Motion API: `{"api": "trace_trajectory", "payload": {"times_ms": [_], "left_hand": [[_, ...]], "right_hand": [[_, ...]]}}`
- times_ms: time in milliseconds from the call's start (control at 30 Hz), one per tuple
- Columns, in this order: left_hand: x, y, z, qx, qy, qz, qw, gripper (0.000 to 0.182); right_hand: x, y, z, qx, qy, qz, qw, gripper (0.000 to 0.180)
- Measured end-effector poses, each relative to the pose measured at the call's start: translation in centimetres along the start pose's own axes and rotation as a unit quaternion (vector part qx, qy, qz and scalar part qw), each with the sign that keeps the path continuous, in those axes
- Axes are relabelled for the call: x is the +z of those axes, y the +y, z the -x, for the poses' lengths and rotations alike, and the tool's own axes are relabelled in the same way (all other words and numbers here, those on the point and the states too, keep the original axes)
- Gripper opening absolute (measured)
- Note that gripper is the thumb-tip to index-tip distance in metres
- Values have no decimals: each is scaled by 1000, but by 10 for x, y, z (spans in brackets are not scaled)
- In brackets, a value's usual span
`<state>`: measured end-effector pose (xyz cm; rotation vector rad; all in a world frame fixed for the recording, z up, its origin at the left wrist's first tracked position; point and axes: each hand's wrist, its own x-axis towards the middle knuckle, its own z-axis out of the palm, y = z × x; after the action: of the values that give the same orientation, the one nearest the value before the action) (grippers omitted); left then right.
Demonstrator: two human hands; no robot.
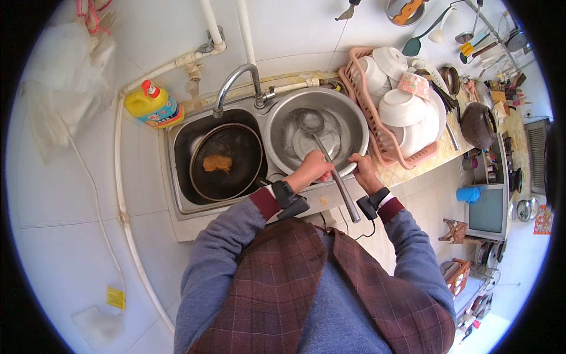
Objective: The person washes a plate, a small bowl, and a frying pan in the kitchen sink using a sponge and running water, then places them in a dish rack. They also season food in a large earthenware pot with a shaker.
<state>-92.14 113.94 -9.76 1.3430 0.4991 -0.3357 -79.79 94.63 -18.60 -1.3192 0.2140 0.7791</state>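
Note:
My left hand (311, 168) grips a metal ladle (345, 194) by its long handle. The ladle's round bowl rests over the inside of a large stainless steel basin (275, 132), and its handle end points towards my body. On the basin's near right rim, the fingers of my right hand (365, 171) are closed. Something pale and round shows at the basin's bottom; I cannot tell whether it is a dish or the wet base. Left of the basin, a dark frying pan (230, 186) lies in the sink (182, 146), with an orange-brown piece of soft material (217, 163) in it.
A chrome faucet (239, 71) arches above the sink. A yellow detergent bottle (154, 106) stands at its back left corner. To the right, a pink plastic rack (379, 126) holds several white bowls (400, 108). Past it is a dark pot (477, 126); utensils hang on the wall.

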Motion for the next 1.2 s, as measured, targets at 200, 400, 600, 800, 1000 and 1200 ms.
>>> {"api": "trace_trajectory", "payload": {"times_ms": [200, 400, 600, 800, 1000, 1200], "left_hand": [[-67, -34, 41, 71, 32, 1, 997, 37], [-203, -113, 58, 84, 235, -344, 905, 31], [-290, -178, 35, -110, 210, -451, 861, 29], [-337, -232, -21, -103, 266, -314, 906, 36], [-339, -226, -74, -173, 226, -353, 891, 37], [-280, -191, -73, 34, 225, -246, 942, 33]], "right_hand": [[-4, 20, -17, 9, 27, 40, 999, 10], [-4, 43, -36, 9, 30, -7, 999, 5], [-12, 43, -50, 23, 87, 70, 993, 8], [-12, 35, -40, -62, 115, 234, 963, 29], [21, 3, -4, -242, 112, 634, 726, 34], [114, -2, 39, -282, -173, 531, 780, 32]]}}
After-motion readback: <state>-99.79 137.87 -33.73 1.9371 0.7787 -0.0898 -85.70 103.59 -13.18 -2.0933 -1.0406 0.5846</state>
